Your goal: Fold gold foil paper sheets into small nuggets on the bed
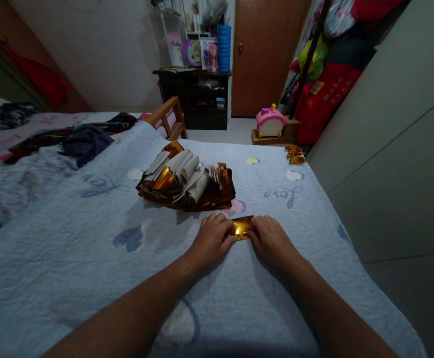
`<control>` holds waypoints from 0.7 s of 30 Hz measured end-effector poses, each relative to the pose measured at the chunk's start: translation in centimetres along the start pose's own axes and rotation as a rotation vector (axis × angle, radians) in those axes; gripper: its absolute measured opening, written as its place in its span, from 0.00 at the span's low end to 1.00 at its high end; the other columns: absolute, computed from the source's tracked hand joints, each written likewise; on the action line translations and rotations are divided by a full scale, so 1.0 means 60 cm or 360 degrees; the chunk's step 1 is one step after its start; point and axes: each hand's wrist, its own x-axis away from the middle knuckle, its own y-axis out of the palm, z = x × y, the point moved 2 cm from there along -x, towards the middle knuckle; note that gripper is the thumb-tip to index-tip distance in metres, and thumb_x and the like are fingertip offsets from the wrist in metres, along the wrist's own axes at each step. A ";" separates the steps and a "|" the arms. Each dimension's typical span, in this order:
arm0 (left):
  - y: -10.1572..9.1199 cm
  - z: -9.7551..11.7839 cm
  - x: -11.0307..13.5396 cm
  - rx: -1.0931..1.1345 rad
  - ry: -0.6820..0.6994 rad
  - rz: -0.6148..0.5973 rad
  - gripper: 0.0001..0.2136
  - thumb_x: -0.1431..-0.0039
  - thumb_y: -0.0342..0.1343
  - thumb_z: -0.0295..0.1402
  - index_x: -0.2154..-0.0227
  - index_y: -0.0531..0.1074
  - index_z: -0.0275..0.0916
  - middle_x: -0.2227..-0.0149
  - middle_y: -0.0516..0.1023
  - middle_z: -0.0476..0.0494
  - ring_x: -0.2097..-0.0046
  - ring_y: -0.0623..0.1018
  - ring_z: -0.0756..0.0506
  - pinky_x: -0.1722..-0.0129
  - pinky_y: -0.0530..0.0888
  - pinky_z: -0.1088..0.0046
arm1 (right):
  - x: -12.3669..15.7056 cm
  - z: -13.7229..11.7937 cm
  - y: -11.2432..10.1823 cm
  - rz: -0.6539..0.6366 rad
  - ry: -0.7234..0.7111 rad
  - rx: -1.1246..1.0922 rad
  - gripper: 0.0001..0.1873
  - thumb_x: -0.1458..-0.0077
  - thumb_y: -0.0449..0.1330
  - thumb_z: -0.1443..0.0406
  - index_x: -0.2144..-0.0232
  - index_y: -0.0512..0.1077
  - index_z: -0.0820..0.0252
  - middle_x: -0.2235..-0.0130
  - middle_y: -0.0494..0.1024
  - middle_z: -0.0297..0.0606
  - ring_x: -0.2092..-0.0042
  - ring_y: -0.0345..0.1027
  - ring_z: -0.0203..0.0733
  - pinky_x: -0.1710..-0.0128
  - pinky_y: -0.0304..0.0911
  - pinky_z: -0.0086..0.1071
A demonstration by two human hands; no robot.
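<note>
Between my two hands is a small piece of shiny gold foil paper (pixel 242 227), folded into a strip. My left hand (pixel 214 235) pinches its left end, and my right hand (pixel 271 238) pinches the right end. The paper sits just above or on the light blue quilted cover (pixel 217 303); I cannot tell if it touches. Beyond my left hand lies a loose pile of gold foil sheets (pixel 187 179), several of them curled so that their whitish backs show. Several small folded gold pieces (pixel 295 154) rest together at the cover's far right corner.
Rumpled dark clothes (pixel 88 141) lie to the left. A wooden chair (pixel 170 119) stands beyond the cover's far edge. Farther back are a black cabinet (pixel 194 99), a brown door (pixel 269 54) and a pink toy house (pixel 271 122). A pale wardrobe (pixel 399 139) borders the right side.
</note>
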 end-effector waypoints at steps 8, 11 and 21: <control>-0.004 0.002 0.005 -0.0078 -0.0088 -0.0027 0.05 0.36 0.58 0.35 0.65 0.73 0.40 0.58 0.73 0.44 0.53 0.69 0.40 0.54 0.63 0.62 | 0.002 -0.028 -0.002 0.0091 0.0078 0.0158 0.13 0.38 0.58 0.55 0.63 0.72 0.60 0.65 0.77 0.42 0.62 0.65 0.48 0.62 0.51 0.38; -0.007 0.002 0.005 -0.0074 -0.0089 -0.0077 0.02 0.36 0.57 0.31 0.64 0.72 0.40 0.58 0.72 0.44 0.53 0.69 0.40 0.53 0.63 0.62 | 0.003 -0.034 0.002 0.0115 0.0099 0.0244 0.15 0.38 0.58 0.54 0.63 0.73 0.61 0.64 0.77 0.45 0.61 0.66 0.50 0.62 0.52 0.40; -0.011 0.000 0.006 -0.0076 -0.0092 -0.0130 0.01 0.37 0.57 0.31 0.64 0.72 0.41 0.57 0.72 0.45 0.52 0.68 0.40 0.51 0.63 0.61 | 0.006 -0.017 -0.002 0.0162 0.0207 0.0282 0.19 0.42 0.61 0.50 0.59 0.72 0.59 0.60 0.74 0.46 0.57 0.65 0.54 0.60 0.53 0.41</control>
